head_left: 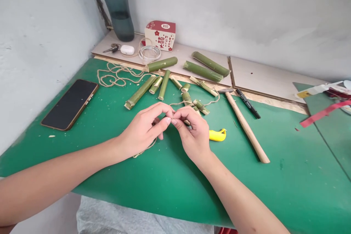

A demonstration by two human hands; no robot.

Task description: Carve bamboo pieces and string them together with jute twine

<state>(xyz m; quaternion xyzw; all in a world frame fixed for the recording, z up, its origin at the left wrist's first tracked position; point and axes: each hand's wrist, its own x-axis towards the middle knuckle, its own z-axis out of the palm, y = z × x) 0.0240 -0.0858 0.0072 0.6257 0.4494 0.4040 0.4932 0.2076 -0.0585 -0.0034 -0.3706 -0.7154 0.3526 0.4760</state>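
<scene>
My left hand (145, 128) and my right hand (194, 131) meet above the green tabletop, thumbs and forefingers pinched together on a thin twine (177, 104). One strand of it runs from the fingertips toward short bamboo pieces (186, 98), and a loose end hangs below my left hand. Twine also loops around a small bamboo piece (201, 106) just beyond my right hand, which partly hides other pieces. A yellow handle (218, 135) sticks out from behind my right hand; the rest of that tool is hidden.
A hammer (246, 127) and a black marker (248, 104) lie to the right. At left is a phone (70, 104), with tangled twine (115, 75) behind it. Longer bamboo tubes (203, 71), a tape roll (149, 54), a box (160, 36) and a bottle (119, 14) occupy the back ledge.
</scene>
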